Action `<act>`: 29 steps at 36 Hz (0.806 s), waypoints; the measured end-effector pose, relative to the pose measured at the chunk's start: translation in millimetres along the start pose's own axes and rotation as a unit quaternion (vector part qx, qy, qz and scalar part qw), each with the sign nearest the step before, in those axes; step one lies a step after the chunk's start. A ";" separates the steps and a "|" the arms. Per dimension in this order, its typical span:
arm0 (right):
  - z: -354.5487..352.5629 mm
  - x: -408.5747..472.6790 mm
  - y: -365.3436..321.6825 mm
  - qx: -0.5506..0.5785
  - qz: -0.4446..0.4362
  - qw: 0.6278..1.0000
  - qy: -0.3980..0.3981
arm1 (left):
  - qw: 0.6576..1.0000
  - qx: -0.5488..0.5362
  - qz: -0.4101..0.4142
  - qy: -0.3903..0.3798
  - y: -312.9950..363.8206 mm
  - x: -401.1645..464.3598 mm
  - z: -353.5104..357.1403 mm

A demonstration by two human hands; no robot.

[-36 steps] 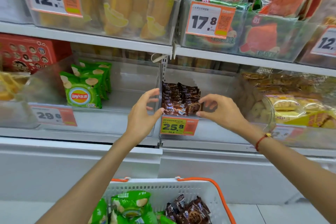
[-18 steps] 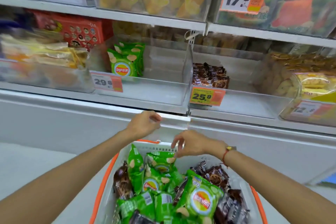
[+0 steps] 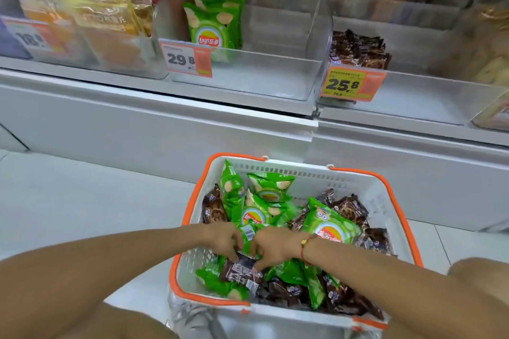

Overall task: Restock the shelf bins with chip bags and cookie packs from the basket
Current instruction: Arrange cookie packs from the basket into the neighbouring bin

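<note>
Head view: both hands' grip, left hand (image 3: pixel 224 239) and right hand (image 3: pixel 271 246), pinching brown cookie pack (image 3: pixel 241 272) just beneath, inside basket (image 3: pixel 358 181).

Left grip (image 3: pixel 224 239), right grip (image 3: pixel 271 246): arms extended downward, fingers curled, nearly touching.

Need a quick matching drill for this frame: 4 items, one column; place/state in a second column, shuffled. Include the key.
1. green chip bags on the shelf
2. brown cookie packs on the shelf
3. basket
4. brown pack under both hands

A. on the floor below the shelf
B. bin tagged 25.8
C. bin tagged 29.8
D. inside the basket, near its front-left corner

Pairs: 1-C, 2-B, 3-A, 4-D
</note>
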State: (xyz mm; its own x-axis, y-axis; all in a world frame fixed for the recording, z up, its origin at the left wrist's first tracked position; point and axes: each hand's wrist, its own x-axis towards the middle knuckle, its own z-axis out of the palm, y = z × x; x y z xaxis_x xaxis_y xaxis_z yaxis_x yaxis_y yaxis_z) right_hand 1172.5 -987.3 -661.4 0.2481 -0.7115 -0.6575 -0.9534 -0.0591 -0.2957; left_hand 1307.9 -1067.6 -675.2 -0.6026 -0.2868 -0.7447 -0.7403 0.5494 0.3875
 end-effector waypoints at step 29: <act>-147.3 -117.3 57.4 0.662 0.075 0.731 0.151 | 0.841 -0.265 0.215 0.421 89.0 -57.3 -117.3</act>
State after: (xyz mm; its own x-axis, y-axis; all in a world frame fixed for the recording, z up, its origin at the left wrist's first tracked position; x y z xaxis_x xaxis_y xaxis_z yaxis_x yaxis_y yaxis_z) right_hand 1063.4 -1010.4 -499.1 -0.0816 -0.7748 -0.6269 0.0845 0.6213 -0.7790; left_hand 1241.5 -1094.3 -534.3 -0.6803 -0.7276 0.0880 -0.2953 0.3820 0.8757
